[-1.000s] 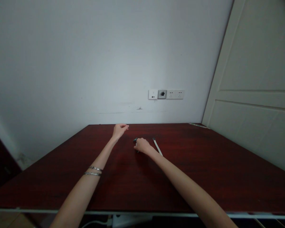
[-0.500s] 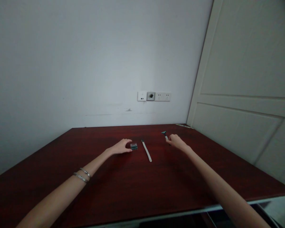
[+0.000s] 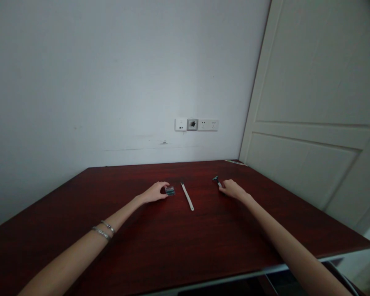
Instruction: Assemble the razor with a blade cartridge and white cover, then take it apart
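Observation:
My right hand [image 3: 232, 189] is closed round the handle of a razor [image 3: 216, 179], its dark head pointing away to the upper left, just over the tabletop. Thumb and fingers of my left hand [image 3: 156, 192] bracket the left end of a small clear case [image 3: 169, 190] with dark green contents, which rests on the table. Between the two hands lies a slim white stick [image 3: 187, 197] with a dark tip at its far end and a small hole at its near end. Neither hand touches it. Two silver bracelets [image 3: 103, 231] circle my left wrist.
The dark red wooden table [image 3: 160, 246] reaches to a white wall, which carries a row of sockets [image 3: 196, 124]. A pale panelled door [image 3: 308, 164] borders the table's right side. A thin flat strip [image 3: 236, 163] lies at the back right corner.
The razor and my right hand have come slightly nearer and lower, and the razor's head has turned. My left hand stays at the case. The whole view has shifted a little.

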`<act>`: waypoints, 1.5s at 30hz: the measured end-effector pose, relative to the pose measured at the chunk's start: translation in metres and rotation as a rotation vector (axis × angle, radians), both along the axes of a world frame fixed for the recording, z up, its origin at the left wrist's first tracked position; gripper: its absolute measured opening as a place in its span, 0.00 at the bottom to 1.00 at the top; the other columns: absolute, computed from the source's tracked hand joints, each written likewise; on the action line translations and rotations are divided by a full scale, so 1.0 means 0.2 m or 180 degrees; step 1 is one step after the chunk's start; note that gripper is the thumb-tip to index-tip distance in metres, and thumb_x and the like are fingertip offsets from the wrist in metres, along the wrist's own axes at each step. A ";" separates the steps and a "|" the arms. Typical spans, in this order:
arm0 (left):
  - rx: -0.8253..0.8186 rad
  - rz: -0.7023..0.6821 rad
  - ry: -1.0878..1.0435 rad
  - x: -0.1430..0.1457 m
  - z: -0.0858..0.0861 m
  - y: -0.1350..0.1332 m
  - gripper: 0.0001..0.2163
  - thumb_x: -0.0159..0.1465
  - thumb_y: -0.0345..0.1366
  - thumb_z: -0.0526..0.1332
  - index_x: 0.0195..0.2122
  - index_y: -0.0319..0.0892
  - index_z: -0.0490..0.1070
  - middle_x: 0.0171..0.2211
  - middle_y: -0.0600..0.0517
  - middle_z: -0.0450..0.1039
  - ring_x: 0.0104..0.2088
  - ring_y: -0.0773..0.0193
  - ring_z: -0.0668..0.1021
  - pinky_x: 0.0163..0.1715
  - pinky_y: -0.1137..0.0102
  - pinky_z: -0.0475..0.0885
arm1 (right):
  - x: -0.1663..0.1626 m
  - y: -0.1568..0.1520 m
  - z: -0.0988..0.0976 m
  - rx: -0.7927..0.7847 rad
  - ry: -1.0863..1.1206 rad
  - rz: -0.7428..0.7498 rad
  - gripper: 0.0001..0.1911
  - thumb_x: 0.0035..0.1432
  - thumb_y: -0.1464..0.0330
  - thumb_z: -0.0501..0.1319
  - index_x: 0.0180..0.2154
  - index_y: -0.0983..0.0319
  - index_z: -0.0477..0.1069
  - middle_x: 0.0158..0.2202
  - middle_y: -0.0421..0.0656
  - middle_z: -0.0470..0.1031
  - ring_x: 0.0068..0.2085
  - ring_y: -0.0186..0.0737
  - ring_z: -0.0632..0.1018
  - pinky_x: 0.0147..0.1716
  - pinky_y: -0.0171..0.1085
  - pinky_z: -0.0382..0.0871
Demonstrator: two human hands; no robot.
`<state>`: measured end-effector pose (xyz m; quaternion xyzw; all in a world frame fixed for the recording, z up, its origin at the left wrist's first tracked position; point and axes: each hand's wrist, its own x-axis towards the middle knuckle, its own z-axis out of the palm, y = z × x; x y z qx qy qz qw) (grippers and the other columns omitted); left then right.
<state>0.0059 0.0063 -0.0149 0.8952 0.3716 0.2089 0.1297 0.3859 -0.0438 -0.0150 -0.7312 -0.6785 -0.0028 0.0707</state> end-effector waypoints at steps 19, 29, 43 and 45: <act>0.0196 -0.0499 -0.0601 0.37 0.12 -0.15 0.30 0.49 0.36 0.63 0.53 0.38 0.56 0.43 0.46 0.67 0.44 0.57 0.70 0.48 0.62 0.64 | -0.35 -0.17 0.25 0.0527 0.1384 0.2032 0.34 0.42 0.57 0.66 0.50 0.61 0.64 0.46 0.47 0.68 0.39 0.40 0.71 0.39 0.38 0.66; 0.0184 -0.0631 -0.0696 0.48 0.16 -0.25 0.33 0.50 0.36 0.64 0.55 0.39 0.52 0.47 0.43 0.65 0.44 0.57 0.71 0.46 0.61 0.65 | -0.42 -0.18 0.28 0.0585 0.1057 0.2398 0.21 0.45 0.60 0.66 0.41 0.62 0.70 0.40 0.45 0.68 0.40 0.40 0.70 0.40 0.38 0.64; 0.0036 0.0240 -0.1204 0.21 0.02 0.02 0.16 0.57 0.37 0.58 0.46 0.38 0.63 0.45 0.43 0.70 0.46 0.58 0.73 0.47 0.62 0.67 | 0.31 0.12 0.18 0.0287 0.1457 0.1121 0.30 0.40 0.61 0.66 0.48 0.63 0.70 0.46 0.49 0.72 0.44 0.46 0.73 0.45 0.42 0.65; -0.0013 0.0345 -0.1122 0.16 -0.01 0.05 0.16 0.57 0.38 0.57 0.46 0.38 0.63 0.44 0.43 0.71 0.46 0.58 0.73 0.48 0.62 0.67 | 0.40 0.14 0.14 0.0062 0.1325 0.0946 0.30 0.38 0.62 0.66 0.47 0.63 0.71 0.45 0.50 0.73 0.43 0.47 0.74 0.44 0.41 0.66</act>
